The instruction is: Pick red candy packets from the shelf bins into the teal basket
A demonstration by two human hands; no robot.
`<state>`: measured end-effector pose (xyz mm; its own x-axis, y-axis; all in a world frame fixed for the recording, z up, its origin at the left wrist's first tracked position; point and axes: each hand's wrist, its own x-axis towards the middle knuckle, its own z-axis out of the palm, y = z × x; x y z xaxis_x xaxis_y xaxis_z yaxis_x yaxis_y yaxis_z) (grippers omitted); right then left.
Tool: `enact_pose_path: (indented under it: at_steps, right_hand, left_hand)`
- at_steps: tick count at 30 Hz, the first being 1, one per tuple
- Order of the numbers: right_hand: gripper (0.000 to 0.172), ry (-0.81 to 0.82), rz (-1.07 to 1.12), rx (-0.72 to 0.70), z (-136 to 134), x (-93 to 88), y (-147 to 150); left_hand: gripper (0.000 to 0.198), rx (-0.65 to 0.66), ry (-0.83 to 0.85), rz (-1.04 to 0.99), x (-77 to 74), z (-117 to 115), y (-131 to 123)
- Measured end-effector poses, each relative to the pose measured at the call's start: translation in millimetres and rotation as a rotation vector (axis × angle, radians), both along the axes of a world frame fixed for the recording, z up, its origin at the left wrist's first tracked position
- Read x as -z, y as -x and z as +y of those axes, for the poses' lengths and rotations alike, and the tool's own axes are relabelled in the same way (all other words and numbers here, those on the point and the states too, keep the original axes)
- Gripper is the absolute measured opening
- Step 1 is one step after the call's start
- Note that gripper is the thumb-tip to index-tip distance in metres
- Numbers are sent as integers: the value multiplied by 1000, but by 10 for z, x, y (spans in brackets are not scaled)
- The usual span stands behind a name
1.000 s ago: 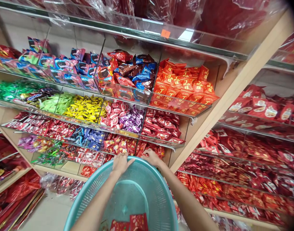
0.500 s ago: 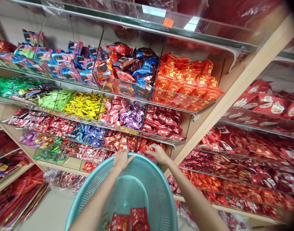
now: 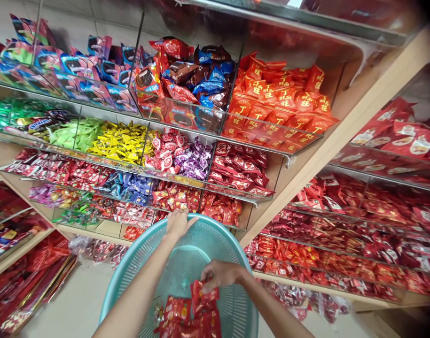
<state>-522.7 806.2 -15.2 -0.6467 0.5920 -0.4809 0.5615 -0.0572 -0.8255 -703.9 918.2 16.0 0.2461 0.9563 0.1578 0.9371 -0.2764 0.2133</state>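
The two hands are apart. The left hand is clamped on the far rim of a teal basket, its forearm crossing over the opening. The right hand is down inside the basket, nearer and to the right of the left one, its bent fingers touching a red packet; whether they grip it, I cannot tell. More red packets lie in a heap just below and to the left of the right hand.

Just beyond the left hand, a shelf bin holds red sweets. Higher up and left of that hand are yellow-wrapped sweets; above and slightly right of it, purple-wrapped sweets. Orange packets fill a bin well above the right hand. Pale floor shows left of the basket.
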Motion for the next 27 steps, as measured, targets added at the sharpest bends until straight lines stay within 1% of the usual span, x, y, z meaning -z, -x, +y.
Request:
enact_pose_path:
  at_steps: [2,4,6,10,12,15,18,20,22,24,27]
  right_hand:
    - [40,61,-77,-54,-40,91,-7]
    - [40,52,-129,-73,-65,141,-4]
    - [37,-20,-168,-96,-80,177,12]
    - [31,-233,-234,-205,-103,248,51]
    - [30,-283,-256,-247,-111,252,57]
    - [30,-291,-229,-229,-106,157,57]
    - [29,-268,-152,-149,-90,-27,102]
    - [28,-224,-118,-103,-90,-124,187]
    - [26,-184,-111,-89,-110,-144,318]
    - [26,-153,-117,-90,-149,-68,470]
    - [29,-123,-159,-70,-223,171,664]
  left_hand:
    - [60,0,10,0,-1,1,0]
    - [59,-4,21,-4,-6,-1,0]
    - [60,-5,28,-10,-12,-4,0]
    - [59,-4,37,-18,-23,-8,2]
    - [58,-7,38,-18,-25,-8,1]
    - [58,-8,34,-14,-24,-11,-1]
    - [59,-11,38,-11,-25,-19,-3]
    - [59,-10,40,-9,-29,-26,-4]
    - [59,-9,42,-5,-34,-29,-5]
    - [60,-6,39,-1,-38,-28,-5]
    - [60,-5,32,-2,-38,-24,-6]
